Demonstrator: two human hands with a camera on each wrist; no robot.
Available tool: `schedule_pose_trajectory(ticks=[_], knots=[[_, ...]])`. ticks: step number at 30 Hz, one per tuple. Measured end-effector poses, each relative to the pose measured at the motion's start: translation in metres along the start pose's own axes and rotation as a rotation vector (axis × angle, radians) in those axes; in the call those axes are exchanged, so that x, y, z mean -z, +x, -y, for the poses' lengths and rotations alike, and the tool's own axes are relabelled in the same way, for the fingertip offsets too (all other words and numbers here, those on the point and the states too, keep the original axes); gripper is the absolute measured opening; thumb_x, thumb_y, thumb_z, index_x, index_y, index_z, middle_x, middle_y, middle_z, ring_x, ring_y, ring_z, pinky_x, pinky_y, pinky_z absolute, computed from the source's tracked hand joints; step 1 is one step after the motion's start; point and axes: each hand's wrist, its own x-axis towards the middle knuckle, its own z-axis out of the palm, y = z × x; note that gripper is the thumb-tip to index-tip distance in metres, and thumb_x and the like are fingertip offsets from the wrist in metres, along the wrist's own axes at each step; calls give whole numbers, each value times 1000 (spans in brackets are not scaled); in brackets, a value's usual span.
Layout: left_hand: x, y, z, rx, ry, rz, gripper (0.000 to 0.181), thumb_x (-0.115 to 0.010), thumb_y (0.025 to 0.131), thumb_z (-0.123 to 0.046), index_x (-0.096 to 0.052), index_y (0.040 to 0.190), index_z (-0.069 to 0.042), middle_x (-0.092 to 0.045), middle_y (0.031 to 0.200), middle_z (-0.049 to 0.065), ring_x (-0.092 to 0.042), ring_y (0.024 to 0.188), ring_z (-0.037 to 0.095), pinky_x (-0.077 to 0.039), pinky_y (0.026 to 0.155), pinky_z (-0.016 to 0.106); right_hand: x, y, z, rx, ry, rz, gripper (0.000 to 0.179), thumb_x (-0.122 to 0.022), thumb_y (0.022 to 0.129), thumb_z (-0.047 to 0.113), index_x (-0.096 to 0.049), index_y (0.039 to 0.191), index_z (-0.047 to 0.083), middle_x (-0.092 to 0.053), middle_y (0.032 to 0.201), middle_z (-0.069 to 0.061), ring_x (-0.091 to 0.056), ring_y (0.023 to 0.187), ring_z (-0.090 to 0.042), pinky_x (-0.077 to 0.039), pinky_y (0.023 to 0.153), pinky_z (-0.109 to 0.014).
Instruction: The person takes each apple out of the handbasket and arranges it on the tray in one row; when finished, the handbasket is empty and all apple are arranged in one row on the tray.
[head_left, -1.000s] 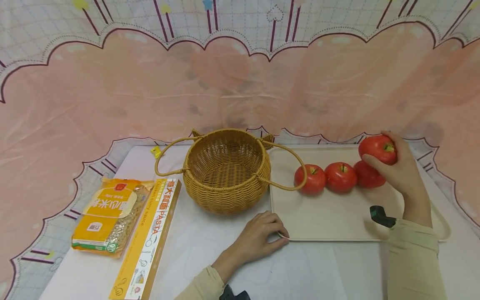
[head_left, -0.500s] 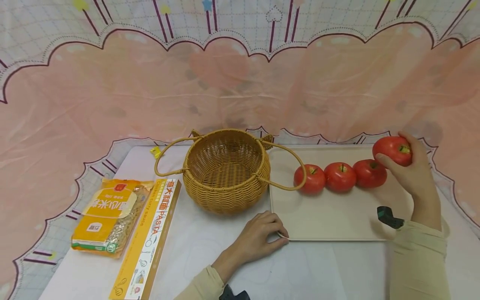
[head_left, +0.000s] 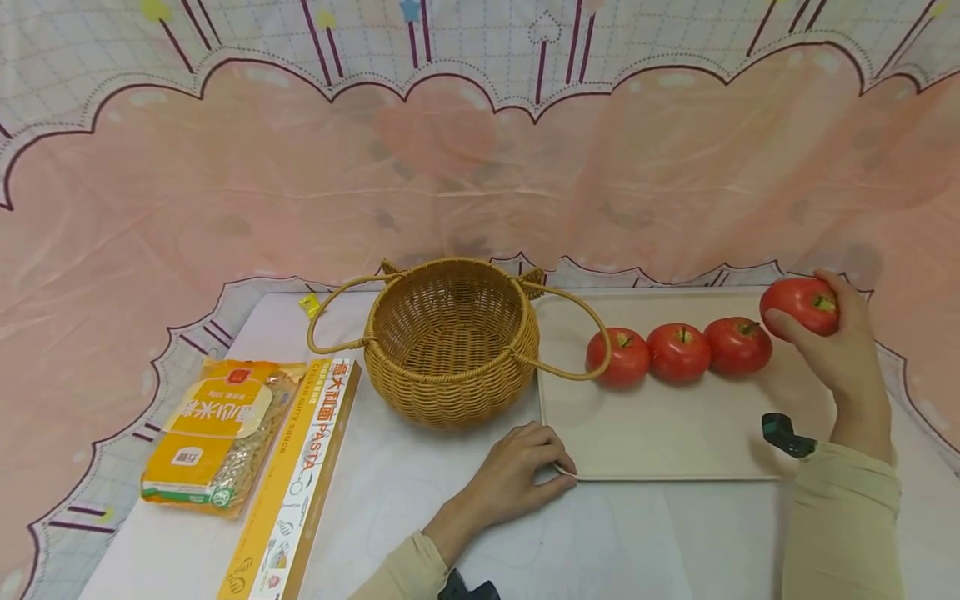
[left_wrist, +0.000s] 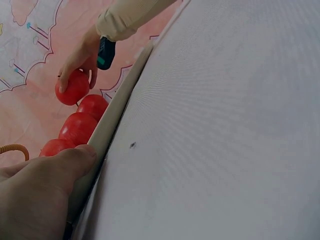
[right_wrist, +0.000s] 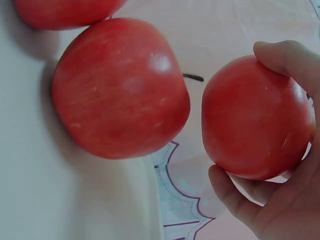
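Observation:
My right hand (head_left: pixel 847 346) grips a red apple (head_left: pixel 797 307) above the back right part of a beige tray (head_left: pixel 660 437). In the right wrist view the thumb and fingers curl round this apple (right_wrist: pixel 252 120), just apart from the end apple (right_wrist: pixel 120 90) of the row. Three more red apples stand side by side on the tray: a left one (head_left: pixel 621 360), a middle one (head_left: pixel 678 354) and a right one (head_left: pixel 738 347). My left hand (head_left: pixel 517 471) holds the tray's front left corner, its thumb (left_wrist: pixel 85 154) on the rim in the left wrist view.
A round wicker basket (head_left: pixel 450 400) stands left of the tray, its right handle (head_left: pixel 592 312) reaching over the left apple. Farther left lie a long pasta box (head_left: pixel 300 467) and a yellow food bag (head_left: pixel 213 437). A small yellow packet (head_left: pixel 310 305) lies behind them; a patterned cloth (head_left: pixel 480 183) hangs at the back.
My right hand has carried its apple to the right, away from the row, so the right apple on the tray now shows fully. The left hand keeps its place.

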Motion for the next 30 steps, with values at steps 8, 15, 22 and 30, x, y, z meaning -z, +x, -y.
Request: schedule_pose_trajectory(ticks=[8,15,22,30], knots=[[0,0,0,-1,1,1,6,-66,88,-35,-69,90,-30,-56,88,-20,-49,87,-3,-41,83,15,1,1,-13,-66,7,47,77,-61,88,45,-11,146,48,-10,157,-13,-16,137,-39,-28,109,-60],[0,0,0,-1,-4,0,6,-66,88,-34,-69,90,-29,-56,88,-19,-49,87,-3,-41,83,15,0,5,-24,-91,21,86,79,-58,88,48,-6,147,47,-4,158,-16,-11,140,-45,-25,107,-66],[0,0,0,-10,-5,-3,5,-66,88,-33,-69,89,-29,-56,88,-19,-49,87,-3,-42,84,16,0,7,-34,-117,20,104,86,-56,88,49,0,151,35,0,157,-20,-10,140,-48,-19,109,-65],[0,0,-1,2,-16,-2,5,-67,87,-33,-69,89,-28,-56,88,-19,-49,88,-3,-42,85,15,-2,12,-42,-166,43,130,95,-55,89,49,9,149,14,-5,152,-32,-12,137,-50,-14,113,-61]])
